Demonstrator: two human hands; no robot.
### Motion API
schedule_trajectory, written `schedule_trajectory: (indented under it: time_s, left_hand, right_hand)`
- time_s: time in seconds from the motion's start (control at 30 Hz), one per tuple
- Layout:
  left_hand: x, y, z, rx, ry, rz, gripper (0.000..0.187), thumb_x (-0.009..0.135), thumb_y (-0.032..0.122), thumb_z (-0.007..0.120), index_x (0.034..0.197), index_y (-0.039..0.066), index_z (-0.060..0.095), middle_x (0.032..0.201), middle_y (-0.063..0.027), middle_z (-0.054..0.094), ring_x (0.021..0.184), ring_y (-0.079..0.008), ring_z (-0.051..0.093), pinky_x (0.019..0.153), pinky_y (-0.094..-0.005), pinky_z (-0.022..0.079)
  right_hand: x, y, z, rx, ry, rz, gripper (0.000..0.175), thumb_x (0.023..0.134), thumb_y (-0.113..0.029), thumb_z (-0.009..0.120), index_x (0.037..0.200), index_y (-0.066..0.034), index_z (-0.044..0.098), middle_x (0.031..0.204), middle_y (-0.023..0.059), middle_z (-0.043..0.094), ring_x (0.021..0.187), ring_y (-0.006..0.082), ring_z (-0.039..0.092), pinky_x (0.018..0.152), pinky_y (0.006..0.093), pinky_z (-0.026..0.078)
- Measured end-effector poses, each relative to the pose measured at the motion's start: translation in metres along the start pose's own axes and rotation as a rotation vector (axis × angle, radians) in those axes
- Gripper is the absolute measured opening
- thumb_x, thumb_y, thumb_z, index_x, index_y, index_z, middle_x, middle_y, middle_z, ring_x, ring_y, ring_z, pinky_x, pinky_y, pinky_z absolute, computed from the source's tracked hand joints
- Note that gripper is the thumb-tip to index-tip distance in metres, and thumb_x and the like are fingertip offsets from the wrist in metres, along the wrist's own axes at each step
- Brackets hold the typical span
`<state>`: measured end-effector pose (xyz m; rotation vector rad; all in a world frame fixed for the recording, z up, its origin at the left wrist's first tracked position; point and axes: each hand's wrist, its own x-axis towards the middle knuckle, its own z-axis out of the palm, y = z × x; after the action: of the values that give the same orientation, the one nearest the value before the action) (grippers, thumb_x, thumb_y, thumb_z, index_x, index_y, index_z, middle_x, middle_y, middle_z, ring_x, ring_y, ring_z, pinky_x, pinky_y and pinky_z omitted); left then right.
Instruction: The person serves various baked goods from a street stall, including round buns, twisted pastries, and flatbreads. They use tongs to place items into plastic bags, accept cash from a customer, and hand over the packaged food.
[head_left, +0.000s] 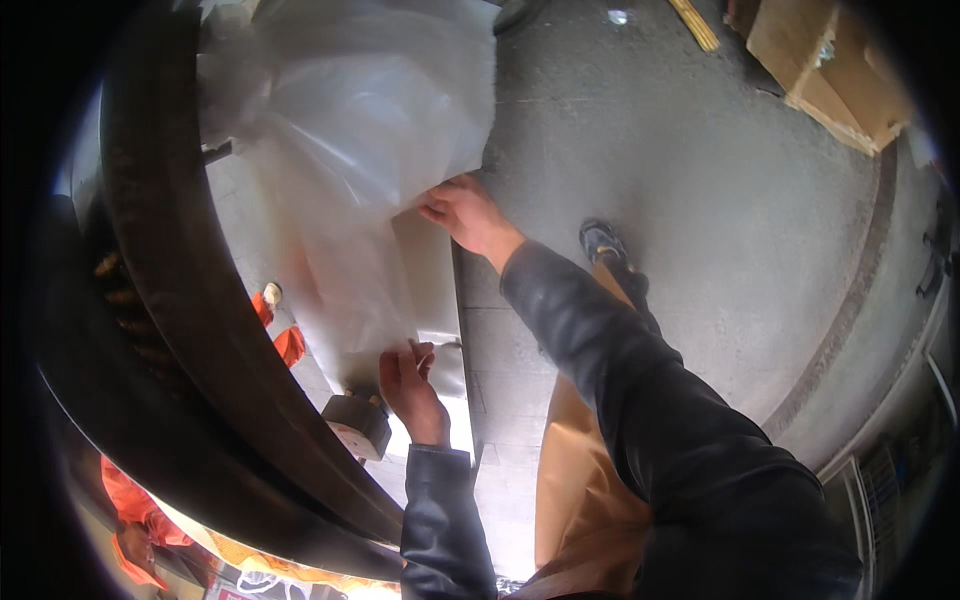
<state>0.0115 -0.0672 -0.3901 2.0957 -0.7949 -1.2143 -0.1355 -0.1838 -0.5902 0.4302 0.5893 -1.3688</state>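
A large, translucent plastic sheet or bag (360, 127) hangs over a narrow metal surface (427, 262) in front of me. My right hand (466, 214) pinches its lower right edge, with the fingertips partly hidden by the film. Nearer to my body, my left hand (411, 386) grips the bottom end of the plastic between thumb and fingers, over the shiny part of the metal. Just left of that hand is a small dark box-shaped part (356, 424) with a pale, marked face. The film blurs what lies beneath it.
A dark curved machine frame or band (161, 247) sweeps down the left side. Beyond it are a person in orange (135, 495) and another's orange-clad legs (289, 345). An open cardboard box (840, 82) and a yellow strip (696, 26) lie on the grey floor (675, 150), upper right.
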Motion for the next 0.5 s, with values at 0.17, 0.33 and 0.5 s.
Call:
schedule_trajectory:
  time_s: [0.17, 0.33, 0.5]
  left_hand:
    - [-0.026, 0.008, 0.032, 0.151, -0.335, -0.063, 0.049, 0.096, 0.023, 0.068, 0.134, -0.001, 0.050, 0.126, -0.0126, 0.060, 0.118, -0.0232, 0.056, 0.104, -0.0363, 0.042]
    - [-0.036, 0.052, 0.072, -0.152, -0.487, -0.045, 0.047, 0.101, 0.028, 0.063, 0.135, -0.004, 0.055, 0.126, -0.0127, 0.063, 0.115, -0.0223, 0.058, 0.103, -0.0352, 0.044]
    - [-0.055, 0.085, 0.065, -0.263, -0.441, -0.213, 0.037, 0.107, 0.031, 0.054, 0.113, -0.003, 0.067, 0.102, -0.0080, 0.068, 0.091, -0.0149, 0.061, 0.084, -0.0316, 0.049]
  right_hand:
    - [-0.132, -0.029, -0.002, -0.155, 0.047, 0.156, 0.012, 0.094, -0.005, 0.064, 0.104, -0.0054, 0.058, 0.099, 0.0082, 0.066, 0.091, 0.0210, 0.068, 0.084, 0.0349, 0.058]
    - [-0.244, -0.063, 0.047, -0.478, 0.041, 0.288, 0.012, 0.097, -0.011, 0.064, 0.105, -0.0037, 0.058, 0.100, 0.0092, 0.066, 0.089, 0.0210, 0.070, 0.081, 0.0342, 0.058]
    - [-0.273, -0.100, 0.084, -0.706, 0.047, 0.170, 0.021, 0.099, -0.022, 0.064, 0.098, -0.0013, 0.059, 0.089, 0.0078, 0.068, 0.073, 0.0157, 0.067, 0.070, 0.0281, 0.054]
